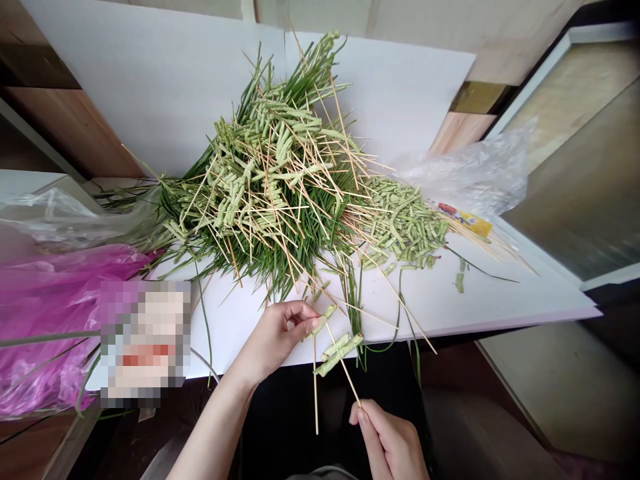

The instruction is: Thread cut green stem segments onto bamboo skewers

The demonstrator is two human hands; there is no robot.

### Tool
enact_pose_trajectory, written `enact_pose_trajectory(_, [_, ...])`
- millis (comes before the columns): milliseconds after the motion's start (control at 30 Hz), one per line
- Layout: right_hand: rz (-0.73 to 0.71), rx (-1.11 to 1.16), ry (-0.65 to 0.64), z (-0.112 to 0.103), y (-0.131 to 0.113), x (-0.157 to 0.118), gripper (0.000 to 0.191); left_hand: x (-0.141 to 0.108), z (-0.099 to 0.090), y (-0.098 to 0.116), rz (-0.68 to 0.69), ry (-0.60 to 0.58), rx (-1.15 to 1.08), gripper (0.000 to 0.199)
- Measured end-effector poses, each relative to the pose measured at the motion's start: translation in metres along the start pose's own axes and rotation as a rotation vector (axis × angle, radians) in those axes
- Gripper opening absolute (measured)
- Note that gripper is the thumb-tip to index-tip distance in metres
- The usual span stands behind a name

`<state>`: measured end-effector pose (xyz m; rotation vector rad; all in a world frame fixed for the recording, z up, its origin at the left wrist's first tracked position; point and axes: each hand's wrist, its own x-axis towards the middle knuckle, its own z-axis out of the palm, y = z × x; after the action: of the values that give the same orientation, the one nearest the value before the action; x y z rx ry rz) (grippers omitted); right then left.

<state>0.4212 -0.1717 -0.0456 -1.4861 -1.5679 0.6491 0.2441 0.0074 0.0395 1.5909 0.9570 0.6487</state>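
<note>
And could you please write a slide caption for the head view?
Left hand pinches a green bean-like piece at the tip of a skewer held in the right hand.

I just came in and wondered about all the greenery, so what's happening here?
A person is threading green bean pieces onto a bamboo skewer. The right hand grips its lower end, while the left hand holds a bean piece at the tip. Two more pieces are already on it. Behind, a heap of loaded skewers lies over long green leaves, with loose bean pieces piled to the right on the white table.
</note>
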Motion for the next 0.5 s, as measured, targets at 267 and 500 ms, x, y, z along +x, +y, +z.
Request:
enact_pose_trajectory(267, [0.155, 0.156, -0.061, -0.004, -0.008, 0.004, 0.035, -0.004, 0.014, 0.002, 0.017, -0.050, 0.011, 0.025])
enact_pose_trajectory(500, [0.290, 0.350, -0.133, -0.020, -0.021, 0.021, 0.044, -0.005, 0.004, 0.008, 0.095, -0.024, 0.078, 0.025])
